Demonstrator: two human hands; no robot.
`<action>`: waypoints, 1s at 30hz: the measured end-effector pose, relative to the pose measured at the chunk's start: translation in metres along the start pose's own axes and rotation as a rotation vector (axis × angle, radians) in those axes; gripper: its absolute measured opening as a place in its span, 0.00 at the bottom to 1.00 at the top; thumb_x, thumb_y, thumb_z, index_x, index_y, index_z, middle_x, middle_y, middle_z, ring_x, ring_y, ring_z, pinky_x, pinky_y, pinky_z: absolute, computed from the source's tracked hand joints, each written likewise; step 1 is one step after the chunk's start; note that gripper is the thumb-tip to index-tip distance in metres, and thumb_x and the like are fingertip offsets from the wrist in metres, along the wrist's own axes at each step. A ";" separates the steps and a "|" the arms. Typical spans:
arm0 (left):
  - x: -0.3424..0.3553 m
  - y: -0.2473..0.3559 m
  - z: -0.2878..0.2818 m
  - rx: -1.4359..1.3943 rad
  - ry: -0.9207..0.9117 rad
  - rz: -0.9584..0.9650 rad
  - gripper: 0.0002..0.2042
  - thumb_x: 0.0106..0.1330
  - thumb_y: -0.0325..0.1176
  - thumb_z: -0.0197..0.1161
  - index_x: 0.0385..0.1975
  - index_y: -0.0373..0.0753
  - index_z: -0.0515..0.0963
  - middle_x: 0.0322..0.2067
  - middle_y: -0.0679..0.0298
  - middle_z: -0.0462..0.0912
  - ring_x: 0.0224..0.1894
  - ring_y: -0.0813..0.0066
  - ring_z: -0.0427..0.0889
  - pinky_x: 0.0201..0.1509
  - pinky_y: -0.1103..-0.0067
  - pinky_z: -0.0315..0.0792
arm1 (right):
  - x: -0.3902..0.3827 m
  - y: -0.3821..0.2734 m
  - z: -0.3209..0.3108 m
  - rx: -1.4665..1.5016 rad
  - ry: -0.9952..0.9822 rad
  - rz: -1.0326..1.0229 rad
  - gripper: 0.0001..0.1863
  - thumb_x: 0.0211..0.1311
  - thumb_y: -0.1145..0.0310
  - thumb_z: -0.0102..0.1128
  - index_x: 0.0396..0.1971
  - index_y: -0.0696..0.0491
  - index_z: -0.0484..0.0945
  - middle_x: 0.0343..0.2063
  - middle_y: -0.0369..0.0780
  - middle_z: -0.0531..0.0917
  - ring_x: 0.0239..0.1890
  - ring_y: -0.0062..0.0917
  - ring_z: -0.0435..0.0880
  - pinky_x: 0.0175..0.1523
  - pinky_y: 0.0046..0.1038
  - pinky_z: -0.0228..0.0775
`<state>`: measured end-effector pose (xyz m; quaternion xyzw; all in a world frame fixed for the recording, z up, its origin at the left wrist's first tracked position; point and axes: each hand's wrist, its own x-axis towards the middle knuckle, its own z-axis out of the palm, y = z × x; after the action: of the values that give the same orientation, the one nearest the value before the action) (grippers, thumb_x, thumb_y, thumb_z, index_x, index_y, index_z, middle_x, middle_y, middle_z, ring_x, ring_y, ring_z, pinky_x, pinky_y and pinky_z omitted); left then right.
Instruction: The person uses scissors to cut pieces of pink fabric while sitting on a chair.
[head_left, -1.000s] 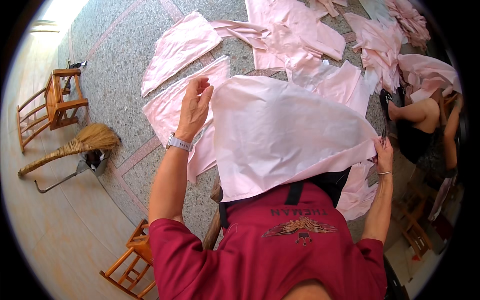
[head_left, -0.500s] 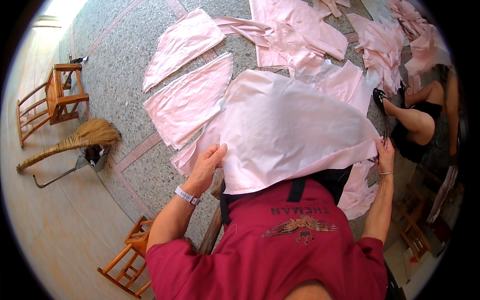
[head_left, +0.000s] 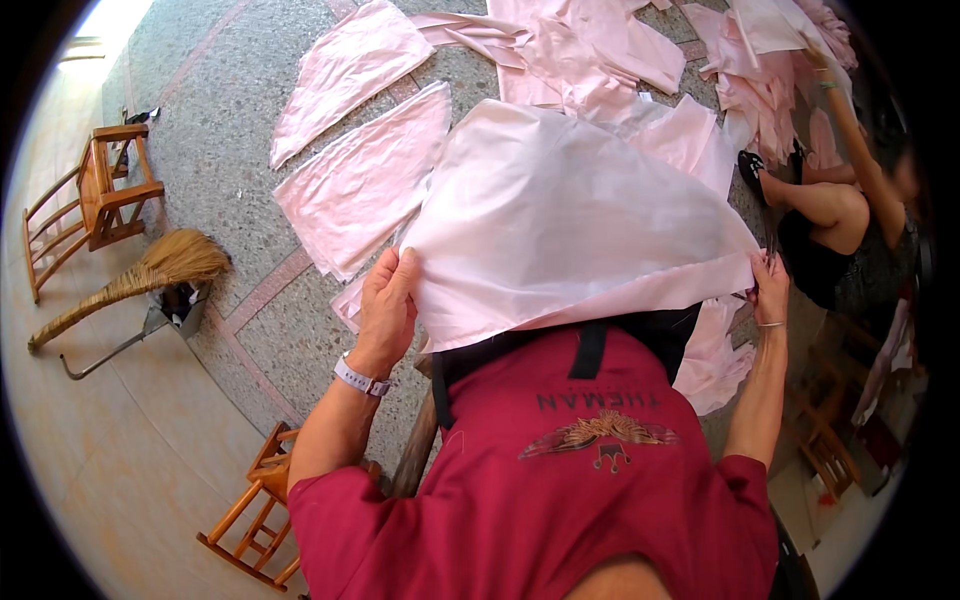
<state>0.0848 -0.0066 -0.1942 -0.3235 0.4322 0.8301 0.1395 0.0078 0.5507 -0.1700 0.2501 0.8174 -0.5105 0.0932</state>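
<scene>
A pale pink fabric panel (head_left: pixel 570 220) is held stretched across my lap, its lower edge folded over at the right. My left hand (head_left: pixel 390 300) pinches the panel's left edge between thumb and fingers. My right hand (head_left: pixel 768 290) is at the right corner, closed on what looks like dark scissors (head_left: pixel 770 246) as well as the cloth there; the blades point away from me and are partly hard to make out. More cut pink pieces (head_left: pixel 355 185) lie on the speckled floor beyond the panel.
Wooden chairs (head_left: pixel 105 195) stand at left and lower left, near a straw broom (head_left: pixel 185 260) and metal dustpan (head_left: pixel 180 315). Pink fabric (head_left: pixel 575 45) covers much of the far floor. At the right, another person (head_left: pixel 830 215) sits low, an arm stretched to a cloth.
My left hand came down onto the panel's edge and gripped it, then both hands lifted the panel slightly away from me. The other person's arm now reaches up to the far cloth.
</scene>
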 end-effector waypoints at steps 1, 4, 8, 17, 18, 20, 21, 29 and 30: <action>-0.003 0.003 0.001 -0.041 -0.007 -0.030 0.12 0.75 0.36 0.51 0.47 0.34 0.73 0.46 0.65 0.80 0.46 0.83 0.77 0.51 0.84 0.72 | -0.001 -0.001 0.000 0.012 -0.008 0.003 0.05 0.69 0.66 0.56 0.35 0.50 0.71 0.18 0.27 0.71 0.11 0.08 0.63 0.12 0.13 0.50; -0.014 0.005 -0.001 -0.090 -0.062 -0.088 0.13 0.74 0.37 0.52 0.50 0.35 0.73 0.46 0.65 0.80 0.47 0.81 0.78 0.53 0.82 0.72 | -0.001 -0.002 -0.001 0.035 -0.019 -0.001 0.05 0.69 0.66 0.56 0.35 0.50 0.72 0.18 0.27 0.71 0.11 0.08 0.63 0.13 0.13 0.50; -0.027 0.003 -0.007 -0.017 -0.139 -0.206 0.16 0.71 0.35 0.57 0.54 0.35 0.71 0.48 0.65 0.79 0.48 0.80 0.78 0.56 0.81 0.70 | 0.000 0.004 -0.004 0.041 -0.023 -0.005 0.04 0.69 0.67 0.56 0.36 0.50 0.72 0.18 0.27 0.72 0.12 0.08 0.63 0.13 0.14 0.51; -0.040 0.003 -0.005 0.143 -0.197 -0.220 0.22 0.62 0.26 0.66 0.56 0.33 0.70 0.50 0.62 0.80 0.50 0.77 0.79 0.58 0.78 0.72 | -0.003 0.005 -0.002 0.110 0.016 0.020 0.03 0.69 0.68 0.56 0.38 0.49 0.73 0.21 0.26 0.73 0.14 0.07 0.64 0.13 0.13 0.51; -0.041 0.004 -0.003 0.154 -0.194 -0.221 0.22 0.62 0.26 0.66 0.56 0.33 0.70 0.50 0.62 0.80 0.50 0.76 0.79 0.58 0.78 0.72 | -0.004 0.005 -0.002 0.116 0.015 0.026 0.03 0.69 0.68 0.56 0.39 0.49 0.73 0.21 0.26 0.73 0.14 0.07 0.64 0.13 0.13 0.51; -0.042 0.006 0.000 0.175 -0.188 -0.223 0.23 0.62 0.26 0.66 0.57 0.33 0.69 0.50 0.61 0.80 0.50 0.76 0.80 0.58 0.78 0.72 | -0.004 0.008 -0.005 0.107 0.019 0.022 0.04 0.68 0.68 0.56 0.39 0.49 0.73 0.21 0.26 0.72 0.14 0.07 0.64 0.13 0.13 0.51; -0.042 0.005 0.000 0.176 -0.186 -0.231 0.24 0.62 0.26 0.66 0.57 0.33 0.68 0.50 0.61 0.80 0.50 0.76 0.80 0.58 0.78 0.72 | -0.003 0.010 -0.007 0.101 0.020 0.019 0.04 0.68 0.68 0.56 0.39 0.49 0.73 0.22 0.26 0.72 0.14 0.07 0.64 0.13 0.13 0.51; -0.042 -0.002 -0.002 0.189 -0.199 -0.273 0.26 0.60 0.25 0.67 0.58 0.33 0.65 0.50 0.59 0.79 0.51 0.75 0.79 0.57 0.78 0.73 | -0.006 0.008 -0.013 0.160 0.048 0.032 0.02 0.68 0.68 0.57 0.37 0.48 0.74 0.22 0.25 0.73 0.17 0.06 0.65 0.15 0.12 0.52; -0.042 -0.001 -0.002 0.193 -0.199 -0.274 0.26 0.60 0.25 0.67 0.58 0.33 0.65 0.50 0.59 0.79 0.51 0.74 0.79 0.57 0.78 0.73 | -0.007 0.006 -0.012 0.164 0.047 0.034 0.02 0.68 0.68 0.57 0.36 0.48 0.75 0.23 0.25 0.73 0.18 0.06 0.65 0.16 0.12 0.52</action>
<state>0.1179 -0.0056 -0.1685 -0.2810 0.4459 0.7858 0.3237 0.0177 0.5617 -0.1664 0.2825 0.7706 -0.5679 0.0619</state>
